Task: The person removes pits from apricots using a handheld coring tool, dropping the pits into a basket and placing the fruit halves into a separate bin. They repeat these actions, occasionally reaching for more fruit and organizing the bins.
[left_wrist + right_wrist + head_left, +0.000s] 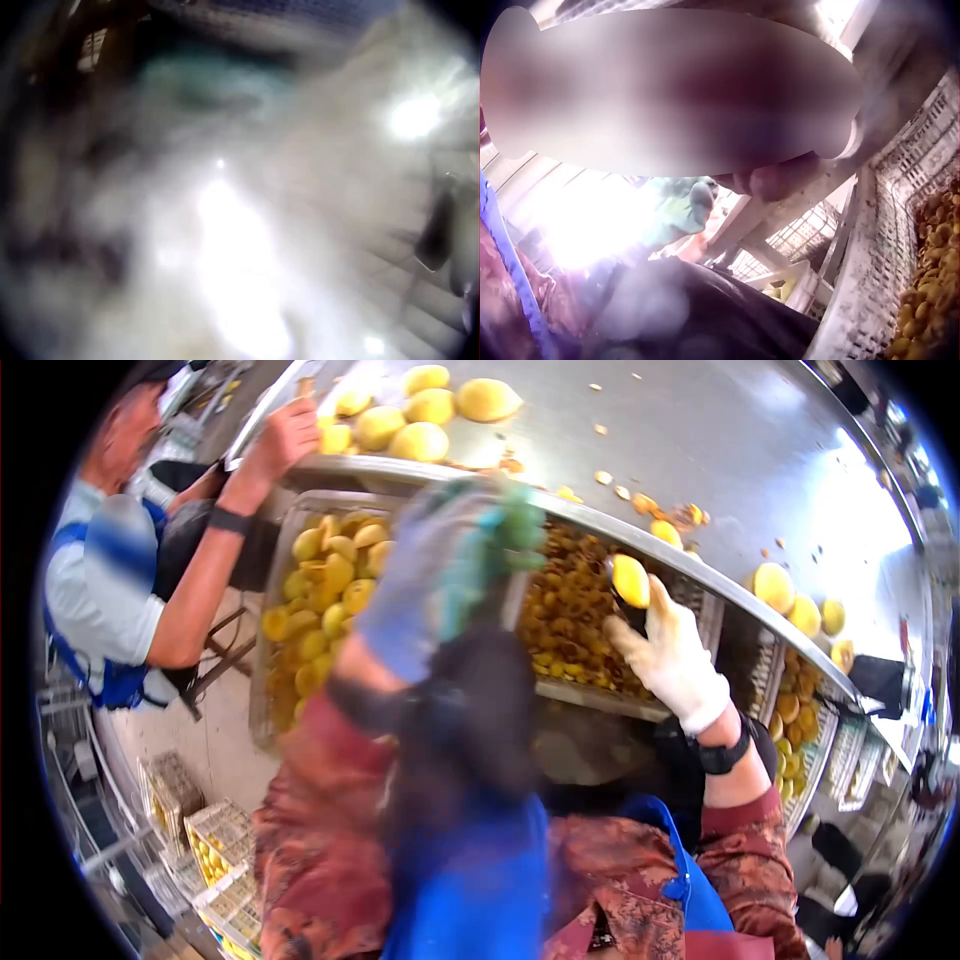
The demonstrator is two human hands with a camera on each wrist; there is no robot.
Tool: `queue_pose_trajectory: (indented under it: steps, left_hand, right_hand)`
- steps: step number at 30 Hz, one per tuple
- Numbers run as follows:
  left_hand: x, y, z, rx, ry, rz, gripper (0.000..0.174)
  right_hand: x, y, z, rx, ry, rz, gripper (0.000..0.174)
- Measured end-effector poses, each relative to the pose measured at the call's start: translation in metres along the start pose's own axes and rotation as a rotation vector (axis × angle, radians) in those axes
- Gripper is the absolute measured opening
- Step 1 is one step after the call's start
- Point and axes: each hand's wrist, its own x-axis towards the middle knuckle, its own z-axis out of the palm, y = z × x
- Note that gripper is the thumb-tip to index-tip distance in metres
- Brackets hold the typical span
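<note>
In the head view, a white-gloved right hand [670, 655] holds a yellow fruit piece [630, 581] with a dark edge between thumb and fingers, above a crate of small brown-yellow pieces [575, 610]. My left hand [455, 555], in a blue and green glove, is blurred over the gap between two crates; whether it holds anything cannot be seen. The right wrist view shows the green glove [681, 214] near the middle. Almost everything in the left wrist view is smeared, with a green patch at the top.
Whole yellow fruits [430, 407] and scraps lie on the metal table [700, 440]. A crate of yellow halves [335, 575] stands at left, near another person's arm [205, 580]. More crates [222, 830] are on the floor at lower left and at right.
</note>
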Motion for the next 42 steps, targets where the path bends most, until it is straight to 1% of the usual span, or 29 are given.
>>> queue_pose_trajectory:
  steps: [1, 2, 4, 5, 6, 8, 9, 10, 12, 13, 14, 16, 17, 18, 20, 21, 22, 23, 24, 25, 26, 28, 30, 31, 32, 33, 38, 39, 42]
  left_hand:
    - [-0.004, 0.007, -0.006, 0.060, 0.049, 0.044, 0.032]
    - [-0.011, 0.014, -0.013, 0.118, 0.093, 0.085, 0.035]
    - [-0.024, 0.030, -0.027, 0.133, 0.103, 0.076, 0.034]
    - [-0.032, 0.034, -0.023, 0.186, 0.140, 0.090, 0.036]
    - [-0.037, 0.038, -0.016, 0.242, 0.172, 0.111, 0.038]
    - [-0.045, 0.046, -0.013, 0.394, 0.107, 0.128, 0.041]
    - [-0.049, 0.046, -0.005, 0.352, 0.160, 0.099, 0.042]
    - [-0.051, 0.046, 0.005, 0.428, 0.139, 0.087, 0.043]
    - [-0.053, 0.046, 0.021, 0.581, 0.095, 0.063, 0.046]
    - [-0.055, 0.039, 0.017, 0.529, 0.241, 0.027, 0.049]
    - [-0.057, 0.039, 0.025, 0.551, 0.210, 0.004, 0.049]
    - [-0.061, 0.043, 0.044, 0.598, 0.138, -0.043, 0.050]
    - [-0.061, 0.039, 0.046, 0.529, 0.180, -0.015, 0.051]
    - [-0.056, 0.038, 0.047, 0.471, 0.062, -0.017, 0.050]
    - [-0.041, 0.038, 0.050, 0.359, -0.179, -0.031, 0.050]
    - [-0.041, 0.030, 0.073, 0.385, 0.040, -0.026, 0.050]
    - [-0.030, 0.023, 0.073, 0.365, -0.105, 0.018, 0.049]
    - [-0.025, 0.017, 0.084, 0.421, -0.076, 0.026, 0.048]
    - [-0.021, 0.011, 0.094, 0.478, -0.044, 0.034, 0.048]
    - [-0.015, 0.004, 0.092, 0.474, -0.058, 0.059, 0.046]
    - [-0.012, -0.003, 0.092, 0.500, -0.045, 0.037, 0.045]
    - [-0.009, -0.021, 0.082, 0.401, 0.083, -0.056, 0.044]
    - [-0.005, -0.024, 0.091, 0.536, 0.235, -0.071, 0.046]
    - [-0.005, -0.023, 0.089, 0.533, 0.157, -0.017, 0.051]
    - [-0.005, -0.026, 0.078, 0.353, 0.081, 0.004, 0.048]
    - [0.004, -0.026, 0.074, 0.238, -0.074, -0.028, 0.043]
    - [0.001, -0.025, 0.065, 0.339, 0.012, -0.272, 0.048]
    - [0.007, -0.025, 0.082, 0.342, -0.033, -0.228, 0.042]
    - [0.004, -0.029, 0.092, 0.393, 0.032, -0.217, 0.041]
  right_hand:
    - [0.002, 0.002, -0.003, 0.091, 0.031, -0.041, 0.045]
    - [0.003, -0.002, -0.007, 0.133, 0.025, 0.000, 0.043]
    - [0.001, 0.004, -0.012, 0.085, -0.046, 0.059, 0.040]
    - [-0.001, 0.016, -0.008, -0.032, 0.008, -0.077, 0.036]
    - [-0.003, 0.021, -0.009, -0.117, -0.074, -0.106, 0.029]
    - [-0.006, 0.049, 0.003, -0.416, -0.145, -0.132, 0.020]
    - [-0.013, 0.055, 0.008, -0.563, -0.180, -0.098, 0.013]
    - [-0.015, 0.068, 0.018, -0.741, -0.272, -0.101, 0.015]
    - [-0.021, 0.080, 0.022, -0.728, -0.322, -0.042, 0.018]
    - [-0.023, 0.082, 0.018, -0.710, -0.340, 0.015, 0.018]
    - [-0.025, 0.082, 0.012, -0.693, -0.357, 0.067, 0.018]
    - [-0.042, 0.085, 0.006, -0.638, -0.330, 0.005, 0.019]
    - [-0.050, 0.082, 0.007, -0.608, -0.326, -0.034, 0.018]
    - [-0.057, 0.079, 0.008, -0.581, -0.322, -0.080, 0.018]
    - [-0.081, 0.085, 0.032, -0.422, -0.375, -0.292, 0.010]
    - [-0.092, 0.093, 0.048, -0.446, -0.301, -0.456, 0.010]
    - [-0.091, 0.090, 0.061, -0.486, -0.548, -0.321, 0.013]
    - [-0.091, 0.098, 0.080, -0.598, -0.687, -0.297, 0.015]
    - [-0.099, 0.126, 0.118, -0.533, -0.647, -0.253, 0.019]
    - [-0.092, 0.128, 0.129, -0.604, -0.754, -0.259, 0.022]
    - [-0.088, 0.123, 0.124, -0.650, -0.727, -0.262, 0.025]
    - [-0.109, 0.204, 0.207, -0.260, -0.594, -0.048, 0.029]
    - [-0.100, 0.212, 0.227, -0.281, -0.620, 0.040, 0.029]
    - [-0.093, 0.211, 0.234, -0.291, -0.638, 0.060, 0.029]
    - [-0.085, 0.212, 0.240, -0.294, -0.646, 0.074, 0.029]
    - [-0.080, 0.211, 0.246, -0.288, -0.651, 0.086, 0.030]
    - [-0.053, 0.209, 0.256, -0.231, -0.629, 0.138, 0.030]
    - [-0.048, 0.207, 0.255, -0.219, -0.624, 0.144, 0.031]
    - [-0.034, 0.211, 0.253, -0.189, -0.611, 0.148, 0.031]
